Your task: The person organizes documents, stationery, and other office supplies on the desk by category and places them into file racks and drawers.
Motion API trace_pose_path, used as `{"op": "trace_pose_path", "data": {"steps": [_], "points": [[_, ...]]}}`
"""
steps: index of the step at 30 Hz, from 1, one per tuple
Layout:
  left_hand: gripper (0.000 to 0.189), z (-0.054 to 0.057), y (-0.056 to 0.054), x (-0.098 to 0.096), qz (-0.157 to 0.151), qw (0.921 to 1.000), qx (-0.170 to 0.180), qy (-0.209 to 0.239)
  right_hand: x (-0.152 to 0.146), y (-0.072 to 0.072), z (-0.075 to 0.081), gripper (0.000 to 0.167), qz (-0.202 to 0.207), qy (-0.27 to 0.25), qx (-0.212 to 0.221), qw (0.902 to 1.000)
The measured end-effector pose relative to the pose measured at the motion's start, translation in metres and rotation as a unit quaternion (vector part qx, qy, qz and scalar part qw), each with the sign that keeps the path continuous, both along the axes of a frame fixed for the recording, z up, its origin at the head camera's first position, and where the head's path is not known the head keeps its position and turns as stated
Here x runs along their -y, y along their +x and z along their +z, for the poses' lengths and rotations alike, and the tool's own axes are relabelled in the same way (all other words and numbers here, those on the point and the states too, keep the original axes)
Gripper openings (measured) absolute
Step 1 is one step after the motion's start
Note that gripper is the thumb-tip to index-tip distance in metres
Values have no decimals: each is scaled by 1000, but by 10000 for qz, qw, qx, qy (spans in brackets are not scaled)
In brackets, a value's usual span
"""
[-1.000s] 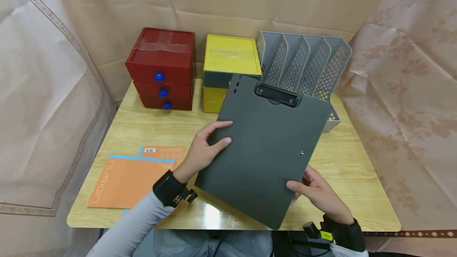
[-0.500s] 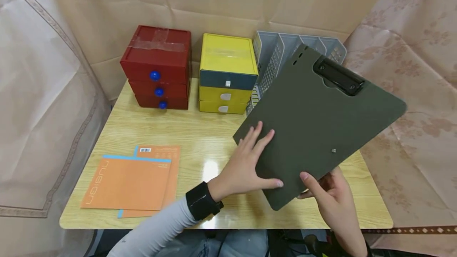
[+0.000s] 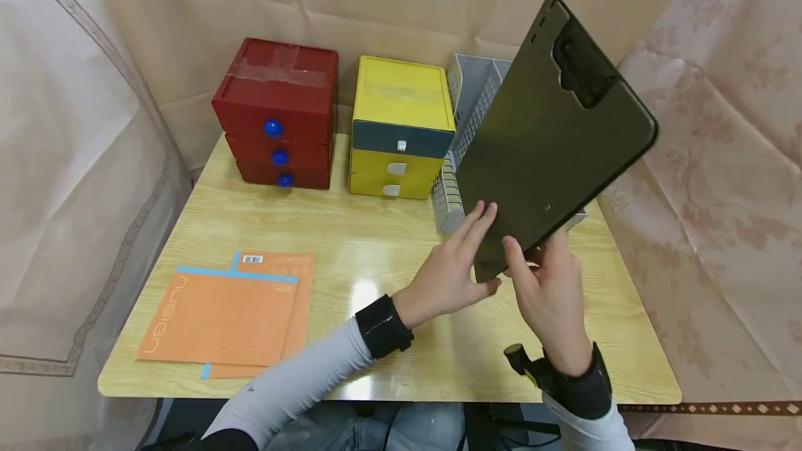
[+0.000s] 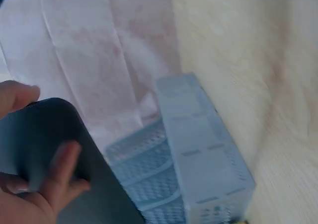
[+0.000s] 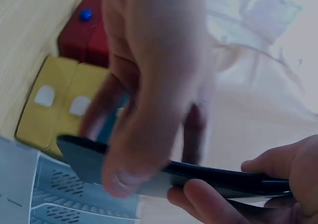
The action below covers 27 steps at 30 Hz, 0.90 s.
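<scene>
A dark grey-green clipboard [image 3: 532, 152] with a black clip near its top is held up, tilted, in front of the grey mesh file rack [image 3: 447, 193]. My right hand [image 3: 551, 298] grips its lower right edge, thumb on the near face and fingers behind. At the lower left corner my left hand [image 3: 447, 270] holds the board too, its fingers on the face and its thumb at the bottom edge. In the right wrist view the clipboard [image 5: 84, 159] appears edge-on, between the thumb and fingers of the right hand [image 5: 154, 80]. The board hides most of the rack's compartments.
Two orange booklets [image 3: 219, 315] with blue edges overlap on the wooden table [image 3: 388, 367] at front left. A red drawer box [image 3: 276, 103] with blue knobs and a yellow drawer box [image 3: 404, 89] stand at the back. Curtains hang behind and at both sides.
The clipboard first swung right and tilted, then rose and moved back toward the rack. My left hand shifted from its left edge to its lower corner; my right hand kept its grip and rose.
</scene>
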State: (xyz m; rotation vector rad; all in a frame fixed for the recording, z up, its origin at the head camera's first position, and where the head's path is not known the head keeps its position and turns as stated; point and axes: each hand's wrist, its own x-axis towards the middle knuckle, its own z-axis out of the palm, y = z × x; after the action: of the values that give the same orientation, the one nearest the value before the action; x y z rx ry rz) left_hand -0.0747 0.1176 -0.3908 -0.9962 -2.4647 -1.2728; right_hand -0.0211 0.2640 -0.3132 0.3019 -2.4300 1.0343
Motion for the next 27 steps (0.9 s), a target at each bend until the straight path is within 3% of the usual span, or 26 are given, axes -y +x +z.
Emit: {"op": "trace_pose_path", "data": {"steps": [6, 13, 21, 27], "points": [[105, -2, -54, -9, 81, 9994, 156, 305, 6, -59, -7, 63, -235, 488, -333, 9980], [87, -13, -101, -17, 516, 9969, 305, 505, 11, -124, -30, 59, -337, 279, -242, 9987], [85, -37, -138, -27, 771, 9956, 493, 191, 11, -170, -64, 59, -434, 189, 109, 9988], [82, -49, -150, -32, 943, 9908, 819, -530, 6, -186, -92, 59, -548, 144, 372, 9977]]}}
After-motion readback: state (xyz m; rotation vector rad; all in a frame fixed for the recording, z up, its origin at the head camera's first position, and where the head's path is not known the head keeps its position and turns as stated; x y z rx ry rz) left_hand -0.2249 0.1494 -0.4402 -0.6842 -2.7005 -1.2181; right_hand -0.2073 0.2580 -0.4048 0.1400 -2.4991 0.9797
